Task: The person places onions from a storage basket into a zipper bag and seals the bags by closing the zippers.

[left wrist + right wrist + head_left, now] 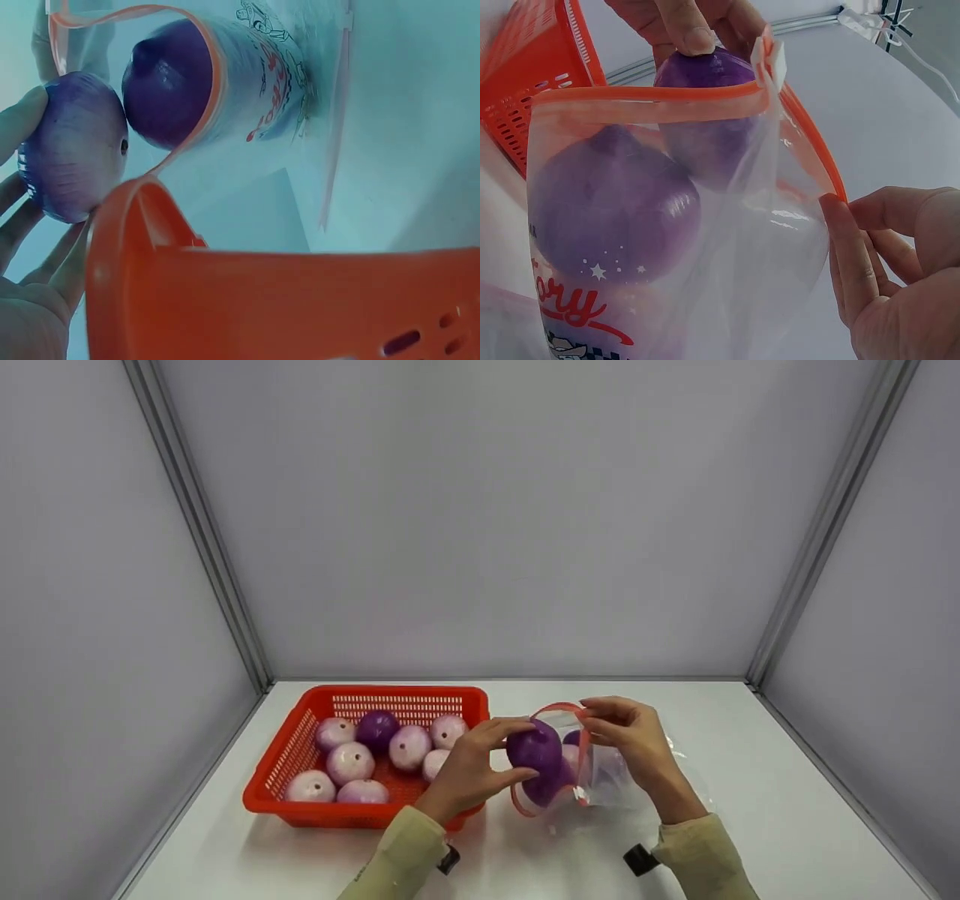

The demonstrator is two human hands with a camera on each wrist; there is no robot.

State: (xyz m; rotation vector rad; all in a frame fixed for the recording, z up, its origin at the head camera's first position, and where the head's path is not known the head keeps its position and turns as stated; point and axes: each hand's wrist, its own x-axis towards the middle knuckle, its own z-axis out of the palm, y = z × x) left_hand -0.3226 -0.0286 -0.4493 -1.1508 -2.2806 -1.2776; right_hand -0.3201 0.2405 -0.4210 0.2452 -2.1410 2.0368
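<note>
My left hand [471, 763] grips a purple onion [534, 746] between thumb and fingers at the mouth of a clear zip bag [611, 781] with an orange-red zip edge. In the right wrist view, the lower part of this onion [705, 69] shows through the bag's wall [787, 232]. My right hand [634, 742] pinches the bag's rim and holds the mouth apart. Inside the bag, another purple onion [615, 206] lies close to the opening, with a paler one behind it in the head view. Red lettering marks the bag's side.
Left of the bag stands a red plastic basket [360, 809] with slotted walls. It holds several pale onions [350, 763] and one dark purple onion [377, 730]. Grey walls [480, 547] enclose the white table [787, 825] at the back and sides.
</note>
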